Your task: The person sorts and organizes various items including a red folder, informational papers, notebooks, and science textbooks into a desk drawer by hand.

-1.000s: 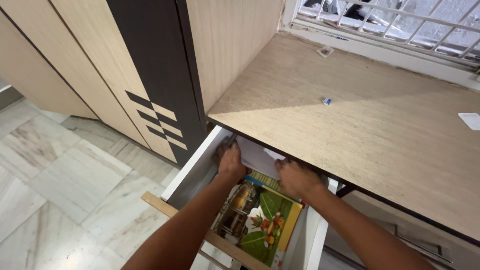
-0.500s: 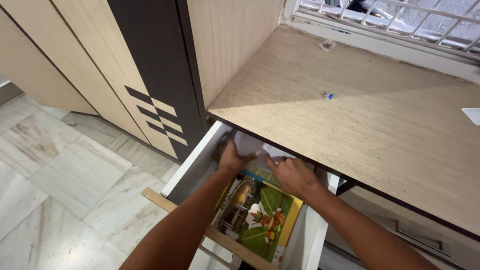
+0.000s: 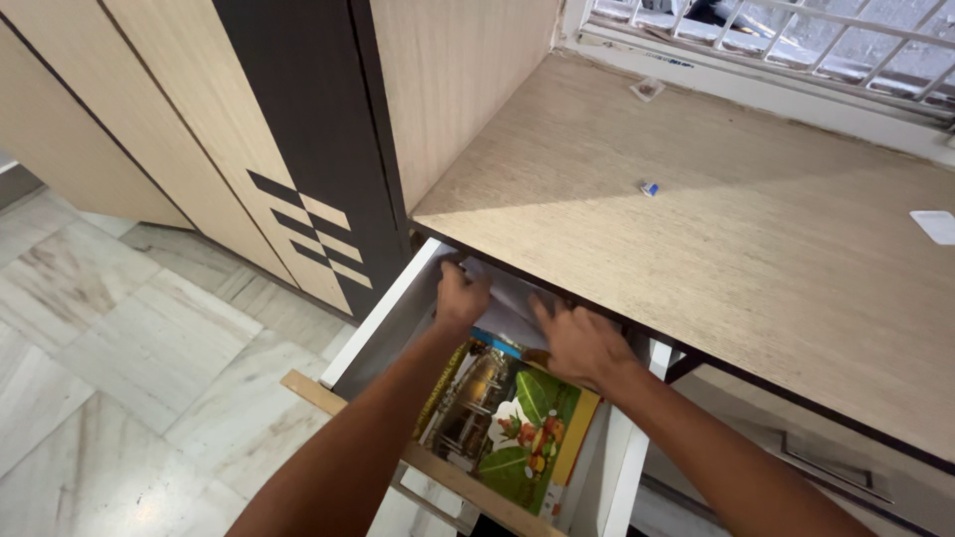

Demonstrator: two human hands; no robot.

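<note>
The pale wood-grain desk top [image 3: 716,239] fills the right half of the view and serves as the reference landmark. Left of the desk top stands a tall cupboard with beige panels and a dark brown panel bearing slanted beige stripes [image 3: 298,149]. Below and left of the desk top lies a floor of pale grey marble tiles [image 3: 129,368]. Along the far edge of the desk top runs a window with a white metal grille [image 3: 776,40].

Directly under the near-left edge of the desk top, a white-walled drawer with a light wooden front [image 3: 373,333] stands pulled out. Inside the drawer, toward its front, lies a glossy book with a green, yellow and orange picture cover [image 3: 512,423]. Behind the book, partly under the desk top edge, sit white paper sheets [image 3: 512,303].

The left hand [image 3: 461,295] is curled over the left edge of the white paper sheets, fingers bent in a grip on them. The right hand [image 3: 580,343] lies on the right part of the sheets with fingers spread and nearly flat, pressing rather than clasping; whether its thumb catches the paper cannot be told.

On the desk top rest a small white square card [image 3: 936,226] at the right edge, a small blue-and-white scrap [image 3: 649,188] near the middle, and a small pale scrap [image 3: 648,89] close to the window.
</note>
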